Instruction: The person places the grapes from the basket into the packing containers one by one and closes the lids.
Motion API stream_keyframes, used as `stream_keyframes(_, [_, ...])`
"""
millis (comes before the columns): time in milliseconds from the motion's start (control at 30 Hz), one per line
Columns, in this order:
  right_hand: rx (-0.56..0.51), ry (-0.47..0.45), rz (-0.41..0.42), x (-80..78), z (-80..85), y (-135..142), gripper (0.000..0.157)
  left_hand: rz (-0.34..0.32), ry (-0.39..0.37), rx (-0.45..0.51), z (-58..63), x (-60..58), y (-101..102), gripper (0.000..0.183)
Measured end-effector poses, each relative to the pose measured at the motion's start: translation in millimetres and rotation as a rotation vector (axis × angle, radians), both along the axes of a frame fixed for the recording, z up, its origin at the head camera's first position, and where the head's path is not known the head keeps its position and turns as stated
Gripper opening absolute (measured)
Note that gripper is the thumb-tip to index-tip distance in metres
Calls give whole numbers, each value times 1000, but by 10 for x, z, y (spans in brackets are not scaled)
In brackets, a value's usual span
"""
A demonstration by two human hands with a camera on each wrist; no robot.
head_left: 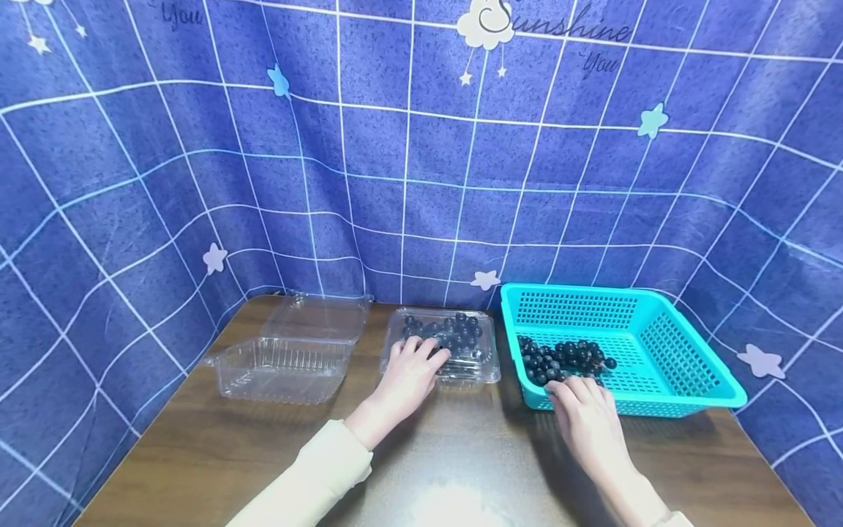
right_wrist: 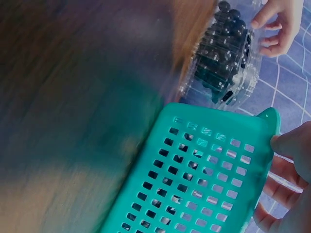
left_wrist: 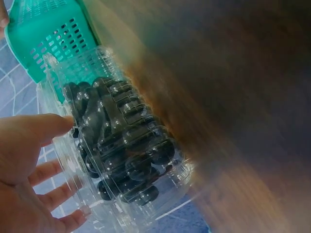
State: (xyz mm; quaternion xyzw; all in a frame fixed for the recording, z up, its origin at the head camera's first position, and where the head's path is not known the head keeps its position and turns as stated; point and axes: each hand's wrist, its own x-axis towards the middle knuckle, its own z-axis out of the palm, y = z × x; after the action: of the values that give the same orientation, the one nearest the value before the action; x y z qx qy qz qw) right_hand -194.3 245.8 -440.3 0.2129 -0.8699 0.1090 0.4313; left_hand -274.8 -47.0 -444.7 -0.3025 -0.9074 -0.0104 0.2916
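Observation:
In the head view, my left hand (head_left: 410,375) rests on the lid of a closed clear plastic clamshell box (head_left: 487,360). Through its ribbed plastic show several dark grapes (left_wrist: 138,167). The left wrist view has the thumb and loosely bent fingers touching the lid's edge and top. My right hand (head_left: 588,423) lies over the near rim of a turquoise basket (head_left: 707,397). Its thumb touches the rim, while the other fingers reach past it, their tips partly hidden. Inside the basket, dark grapes (head_left: 571,356) lie bunched at the left, just beyond that hand.
A second clear clamshell box (head_left: 283,373) stands at the left with its lid (head_left: 319,316) folded back; no fruit shows in it. All three containers sit on a brown wooden table (head_left: 454,446). A blue checked curtain (head_left: 421,183) hangs behind and at both sides.

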Motion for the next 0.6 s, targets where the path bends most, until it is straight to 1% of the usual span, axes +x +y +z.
stream_keyframes(267, [-5,-5,2,1,5,-5,17,10,-20,-7,29,-74,16,43])
stream_keyframes(467, [2,-1,4,-6,3,12,18,28,-52,-30,49,-129,28,43])
stream_keyframes(600, [-2,-1,9,-7,1,12,18,30,-49,-28,52,-165,36,44])
